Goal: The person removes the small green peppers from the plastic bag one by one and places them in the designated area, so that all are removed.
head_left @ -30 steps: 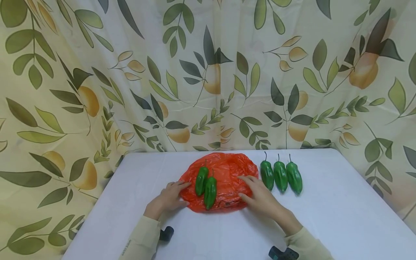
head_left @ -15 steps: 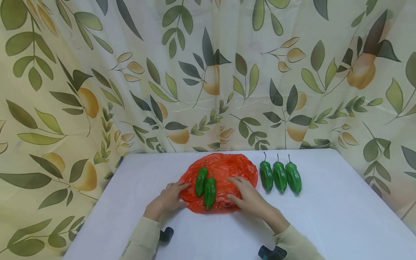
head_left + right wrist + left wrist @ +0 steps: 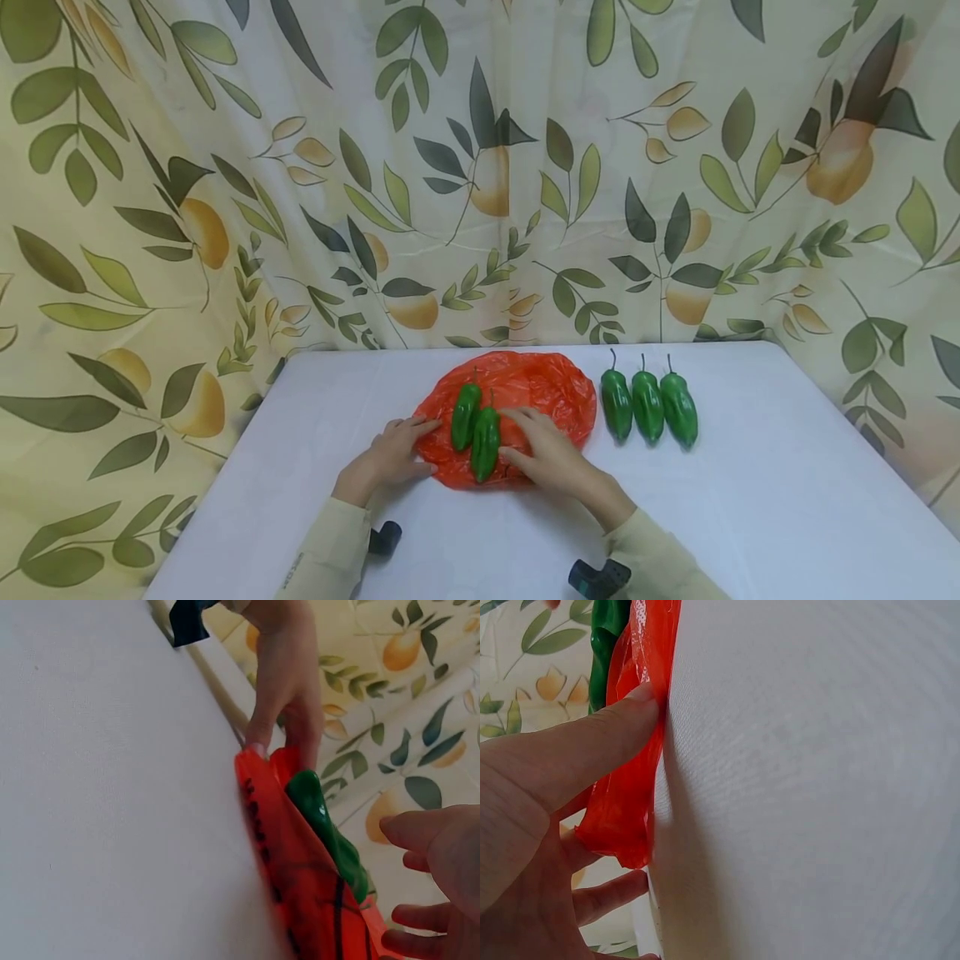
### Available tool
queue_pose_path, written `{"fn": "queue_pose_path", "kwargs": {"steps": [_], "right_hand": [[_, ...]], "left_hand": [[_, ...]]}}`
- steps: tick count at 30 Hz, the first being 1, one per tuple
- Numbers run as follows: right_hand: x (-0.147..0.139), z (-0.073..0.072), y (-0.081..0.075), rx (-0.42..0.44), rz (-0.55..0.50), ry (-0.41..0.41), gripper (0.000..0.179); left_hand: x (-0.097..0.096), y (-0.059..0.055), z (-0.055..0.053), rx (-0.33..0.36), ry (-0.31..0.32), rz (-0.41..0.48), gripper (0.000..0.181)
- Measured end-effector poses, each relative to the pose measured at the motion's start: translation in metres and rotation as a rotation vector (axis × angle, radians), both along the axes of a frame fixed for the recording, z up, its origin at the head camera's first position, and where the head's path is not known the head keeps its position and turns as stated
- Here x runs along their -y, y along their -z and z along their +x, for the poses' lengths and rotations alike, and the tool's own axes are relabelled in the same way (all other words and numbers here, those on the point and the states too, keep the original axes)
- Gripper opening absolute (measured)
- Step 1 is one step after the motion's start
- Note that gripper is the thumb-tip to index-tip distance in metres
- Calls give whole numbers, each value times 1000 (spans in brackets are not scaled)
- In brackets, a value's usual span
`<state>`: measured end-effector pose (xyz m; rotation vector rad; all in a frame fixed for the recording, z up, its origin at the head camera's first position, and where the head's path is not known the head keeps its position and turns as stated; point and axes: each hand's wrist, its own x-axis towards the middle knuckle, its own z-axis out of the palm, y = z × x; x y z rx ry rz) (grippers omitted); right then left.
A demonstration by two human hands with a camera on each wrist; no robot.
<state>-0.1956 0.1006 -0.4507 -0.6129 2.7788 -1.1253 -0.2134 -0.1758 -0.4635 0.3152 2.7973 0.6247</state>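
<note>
A crumpled red plastic bag lies on the white table with two green peppers, one farther back and one nearer, on its left half. My left hand rests at the bag's left edge; in the left wrist view its thumb touches the red plastic and the fingers spread below. Over the bag's front right, my right hand has its thumb and fingertips beside the nearer pepper. In the right wrist view a gap shows between that hand and the green pepper.
Three more green peppers, left, middle and right, stand in a row right of the bag, stems pointing away. A leaf-and-fruit patterned curtain hangs behind the table. Dark wrist cameras are strapped on both sleeves.
My right hand has moved left across the bag, from its right edge to beside the nearer pepper. The left hand and the peppers have stayed put.
</note>
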Motion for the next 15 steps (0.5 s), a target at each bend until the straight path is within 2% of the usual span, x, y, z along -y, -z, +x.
{"fn": "queue_pose_path", "kwargs": {"steps": [11,15], "right_hand": [[12,-5,17,36,18,-39,62],[14,-5,19,52,22,-48,61]], "left_hand": [[1,2,-2,-3,3,-6,73],[0,1,-2,-1,1,-11,73]]}}
